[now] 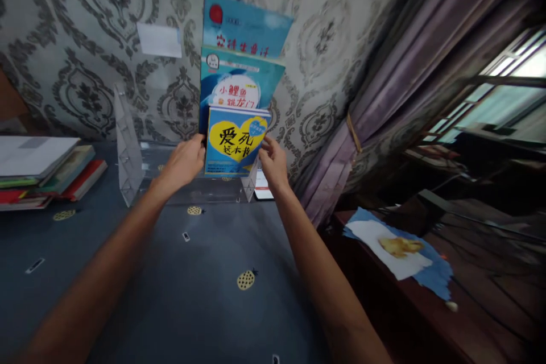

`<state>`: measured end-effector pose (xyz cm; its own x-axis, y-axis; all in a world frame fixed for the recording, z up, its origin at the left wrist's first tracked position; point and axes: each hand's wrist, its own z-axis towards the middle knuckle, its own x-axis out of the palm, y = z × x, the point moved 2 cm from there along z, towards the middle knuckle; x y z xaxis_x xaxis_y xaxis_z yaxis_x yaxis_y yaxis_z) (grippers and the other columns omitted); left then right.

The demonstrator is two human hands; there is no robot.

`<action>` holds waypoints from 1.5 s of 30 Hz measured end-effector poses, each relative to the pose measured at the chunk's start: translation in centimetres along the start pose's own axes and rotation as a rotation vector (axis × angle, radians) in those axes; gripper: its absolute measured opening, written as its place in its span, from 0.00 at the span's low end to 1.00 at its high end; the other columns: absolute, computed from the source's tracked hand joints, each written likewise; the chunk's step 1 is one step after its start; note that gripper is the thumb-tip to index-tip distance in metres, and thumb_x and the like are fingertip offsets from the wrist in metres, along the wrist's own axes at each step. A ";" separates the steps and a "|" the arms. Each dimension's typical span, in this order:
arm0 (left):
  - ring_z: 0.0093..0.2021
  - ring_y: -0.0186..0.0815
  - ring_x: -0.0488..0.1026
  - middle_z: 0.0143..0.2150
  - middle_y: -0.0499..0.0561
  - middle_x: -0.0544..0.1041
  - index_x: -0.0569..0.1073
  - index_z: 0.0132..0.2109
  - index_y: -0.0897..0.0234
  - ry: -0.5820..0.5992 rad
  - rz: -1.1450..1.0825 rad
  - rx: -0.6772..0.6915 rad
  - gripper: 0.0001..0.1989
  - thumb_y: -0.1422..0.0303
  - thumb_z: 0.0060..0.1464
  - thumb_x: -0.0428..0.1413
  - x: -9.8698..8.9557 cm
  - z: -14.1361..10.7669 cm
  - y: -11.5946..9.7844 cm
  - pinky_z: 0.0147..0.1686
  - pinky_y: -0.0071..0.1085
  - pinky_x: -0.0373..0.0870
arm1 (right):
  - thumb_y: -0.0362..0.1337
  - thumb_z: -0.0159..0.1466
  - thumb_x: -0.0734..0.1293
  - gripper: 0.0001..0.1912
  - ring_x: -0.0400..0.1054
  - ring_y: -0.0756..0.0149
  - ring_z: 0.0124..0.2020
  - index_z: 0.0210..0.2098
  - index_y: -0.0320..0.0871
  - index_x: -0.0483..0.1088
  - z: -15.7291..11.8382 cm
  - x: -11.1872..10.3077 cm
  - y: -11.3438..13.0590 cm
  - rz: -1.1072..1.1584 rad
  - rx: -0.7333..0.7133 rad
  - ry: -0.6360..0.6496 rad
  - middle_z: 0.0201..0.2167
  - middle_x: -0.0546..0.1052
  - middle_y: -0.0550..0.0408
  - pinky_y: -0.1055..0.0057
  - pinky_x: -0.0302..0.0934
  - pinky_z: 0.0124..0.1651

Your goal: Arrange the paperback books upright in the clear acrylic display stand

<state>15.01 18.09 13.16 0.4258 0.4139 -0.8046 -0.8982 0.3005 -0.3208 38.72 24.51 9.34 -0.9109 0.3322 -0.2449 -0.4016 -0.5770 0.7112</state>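
A small blue book with a yellow heart on its cover (234,148) is upright between my two hands. My left hand (187,159) grips its left edge, and my right hand (273,162) has its fingers closed on the right edge. Behind it stand a blue-green book with a white oval (267,79) and, at the back, a taller blue book with a red emblem (251,25). The books are at the right part of a clear plastic rack (128,153), whose lower front is partly hidden by my left arm.
A pile of books and papers (38,156) lies at the left on the dark blue pineapple-print tablecloth (213,296). Patterned wallpaper is behind the rack. A purple curtain (367,108) hangs at the right, above a dark red surface with a blue cloth (439,278) and white paper.
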 end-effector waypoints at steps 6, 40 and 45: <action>0.62 0.50 0.72 0.61 0.66 0.75 0.66 0.64 0.70 -0.213 0.079 0.142 0.21 0.72 0.66 0.47 0.6 -4.6 1.7 0.63 0.50 0.70 | 0.36 0.64 0.61 0.19 0.71 0.53 0.57 0.54 0.43 0.71 -2.3 -1.0 2.3 -0.130 -0.187 -0.215 0.54 0.76 0.42 0.50 0.67 0.59; 0.59 0.54 0.74 0.54 0.65 0.79 0.74 0.57 0.65 0.059 0.702 -0.363 0.21 0.67 0.70 0.40 -12.6 -16.3 19.0 0.60 0.55 0.61 | 0.24 0.69 0.61 0.14 0.78 0.58 0.44 0.46 0.47 0.73 -19.8 1.7 5.4 -0.160 -0.622 0.639 0.45 0.81 0.47 0.59 0.76 0.46; 0.59 0.52 0.75 0.58 0.62 0.79 0.74 0.60 0.62 0.093 0.721 -0.336 0.20 0.67 0.70 0.42 -12.7 -18.5 17.5 0.65 0.57 0.56 | 0.24 0.69 0.60 0.15 0.78 0.58 0.44 0.46 0.47 0.74 -19.7 1.6 5.6 -0.152 -0.632 0.665 0.44 0.82 0.48 0.59 0.76 0.46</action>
<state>-8.14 2.19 8.56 -0.2700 0.3298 -0.9046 -0.9396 -0.2954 0.1728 33.12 7.07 -0.04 -0.6329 0.0543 -0.7723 -0.3200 -0.9267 0.1970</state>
